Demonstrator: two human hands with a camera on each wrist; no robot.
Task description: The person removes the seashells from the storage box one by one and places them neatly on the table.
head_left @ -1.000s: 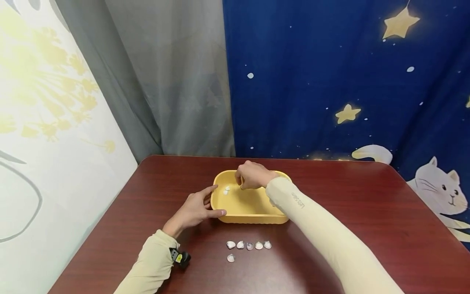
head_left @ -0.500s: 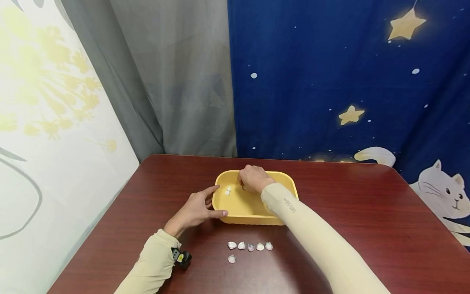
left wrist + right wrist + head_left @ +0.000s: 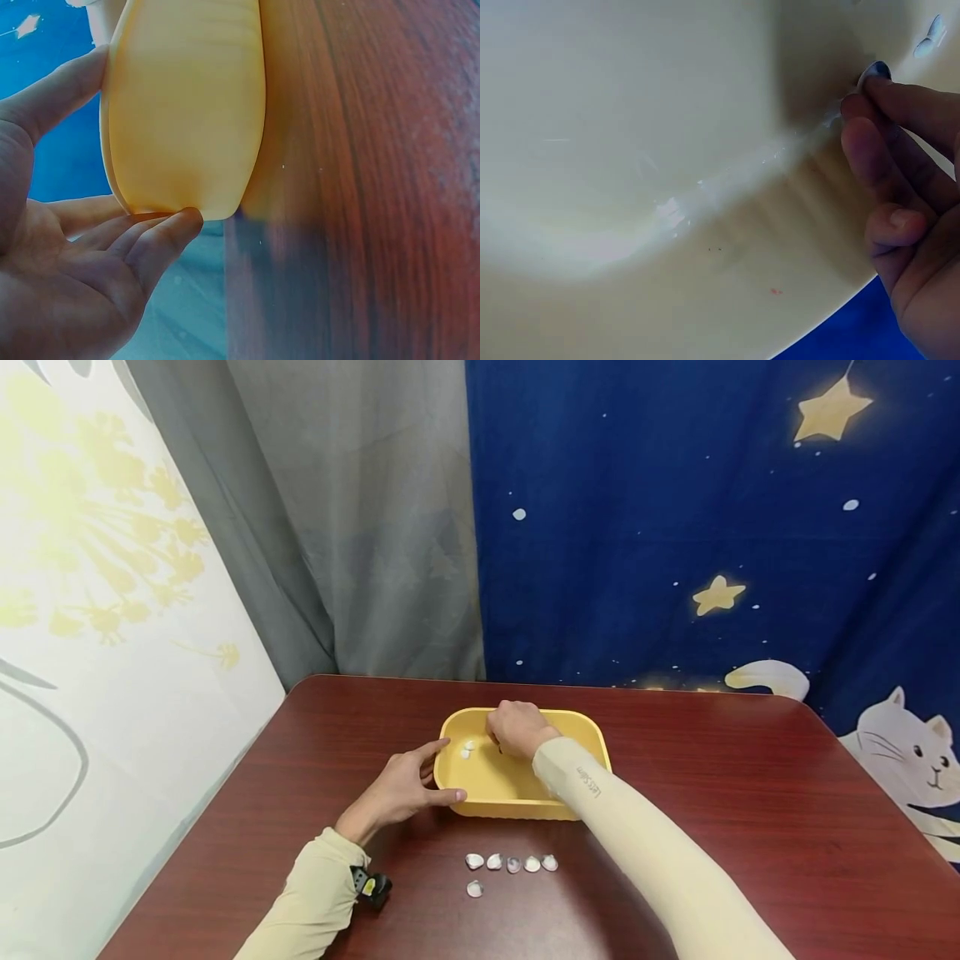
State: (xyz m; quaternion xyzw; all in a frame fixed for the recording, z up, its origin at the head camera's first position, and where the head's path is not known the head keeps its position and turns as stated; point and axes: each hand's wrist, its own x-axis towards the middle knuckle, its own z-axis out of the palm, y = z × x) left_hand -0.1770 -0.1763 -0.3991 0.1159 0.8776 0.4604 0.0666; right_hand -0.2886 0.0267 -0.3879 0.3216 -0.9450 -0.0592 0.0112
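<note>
A shallow yellow basin (image 3: 517, 810) stands on the table, with two small white seashells (image 3: 467, 752) lying at the left of its floor. My left hand (image 3: 397, 789) holds the basin's left end, thumb on the front rim and fingers along the end wall. In the left wrist view the fingertips (image 3: 191, 221) touch the yellow wall. My right hand (image 3: 519, 728) reaches down inside the basin near the far wall, its fingertips hidden from the head view. The right wrist view shows that hand pinching a seashell (image 3: 877, 70) close over the basin's inner surface.
In front of the basin lies a row of several seashells (image 3: 513, 865), with a single seashell (image 3: 475, 889) below its left end. The dark red wooden table (image 3: 712, 793) ends at grey and blue curtains (image 3: 600, 527). A wrist camera (image 3: 372, 888) sits on the left sleeve.
My right hand has dipped slightly deeper into the basin and its forearm has swung a little left. The left hand keeps its hold, and the seashells on the table lie as before.
</note>
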